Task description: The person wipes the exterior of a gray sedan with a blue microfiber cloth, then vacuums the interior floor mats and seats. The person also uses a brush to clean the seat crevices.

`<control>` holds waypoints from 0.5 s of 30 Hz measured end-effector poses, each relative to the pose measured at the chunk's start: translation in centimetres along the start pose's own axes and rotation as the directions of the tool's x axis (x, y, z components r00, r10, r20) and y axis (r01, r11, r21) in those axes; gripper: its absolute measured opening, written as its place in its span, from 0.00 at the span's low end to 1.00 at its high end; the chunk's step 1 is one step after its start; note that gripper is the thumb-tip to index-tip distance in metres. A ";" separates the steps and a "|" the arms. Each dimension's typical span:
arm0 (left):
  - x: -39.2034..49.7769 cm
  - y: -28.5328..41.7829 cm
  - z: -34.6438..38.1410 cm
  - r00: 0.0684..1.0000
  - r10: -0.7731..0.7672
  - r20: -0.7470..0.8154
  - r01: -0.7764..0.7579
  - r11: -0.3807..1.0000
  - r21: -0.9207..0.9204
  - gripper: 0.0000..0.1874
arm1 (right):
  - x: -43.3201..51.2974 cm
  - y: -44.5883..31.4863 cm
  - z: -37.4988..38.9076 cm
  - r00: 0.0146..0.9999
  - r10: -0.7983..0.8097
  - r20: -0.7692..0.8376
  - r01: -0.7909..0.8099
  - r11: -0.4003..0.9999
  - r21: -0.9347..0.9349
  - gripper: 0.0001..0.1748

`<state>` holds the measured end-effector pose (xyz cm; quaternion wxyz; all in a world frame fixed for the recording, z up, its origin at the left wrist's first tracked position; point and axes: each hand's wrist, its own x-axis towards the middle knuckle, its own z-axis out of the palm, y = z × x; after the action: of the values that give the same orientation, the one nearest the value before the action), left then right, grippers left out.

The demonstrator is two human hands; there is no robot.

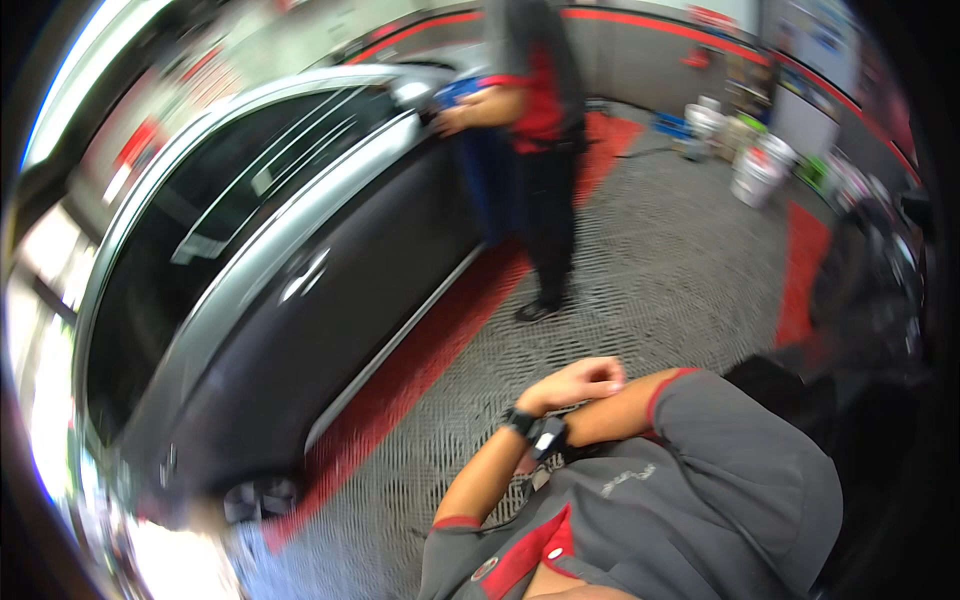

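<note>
My left hand (577, 384) crosses in front of my right forearm (615, 420), its fingers curled inward and nothing visible in them. A black band (519, 421) circles the left wrist. Just below it, a wrist device with a bright face (549, 441) sits at the end of my right forearm. Only a sliver of my right hand (525, 462) shows past the left forearm; its fingers are hidden. Ahead on the left stands a dark car (360, 277) with its door shut and bright reflections on the side window (262, 180).
A co-worker in a grey and red shirt (544, 97) stands by the car's mirror (412, 91), hands near it, beside blue fabric (487, 180). White buckets (757, 172) line the wall. Grey and red grated tiles (637, 277) cover the floor. A dark wheel (862, 277) shows at right.
</note>
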<state>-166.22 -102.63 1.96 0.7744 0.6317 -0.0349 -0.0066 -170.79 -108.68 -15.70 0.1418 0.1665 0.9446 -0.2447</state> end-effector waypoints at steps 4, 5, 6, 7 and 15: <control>4.6 1.6 -5.6 0.980 -0.102 0.169 0.103 0.995 0.002 0.13 | 0.0 4.8 -2.1 0.982 0.119 -0.146 -0.116 0.993 0.029 0.19; 5.9 1.8 -5.5 0.942 -0.149 0.301 0.185 0.978 -0.095 0.13 | 0.0 5.4 -2.4 0.973 0.147 -0.177 -0.142 0.989 0.038 0.19; 7.7 1.4 -5.7 0.939 -0.076 0.335 0.140 0.975 -0.173 0.17 | -0.3 6.8 -2.3 0.964 0.172 -0.203 -0.165 0.985 0.048 0.19; 9.9 1.0 -5.4 0.933 -0.022 0.359 0.120 0.960 -0.253 0.21 | -0.7 7.9 -2.2 0.952 0.195 -0.236 -0.187 0.981 0.056 0.19; 29.2 -2.7 -14.0 0.635 -0.346 0.691 0.508 0.861 -0.035 0.20 | -13.9 21.6 -2.8 0.743 0.546 -0.388 -0.468 0.838 0.282 0.16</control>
<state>-136.14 -91.08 -2.11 0.7525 0.4846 -0.1550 -0.4183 -150.47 -92.84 -17.46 -0.0352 0.4811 0.8456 -0.2287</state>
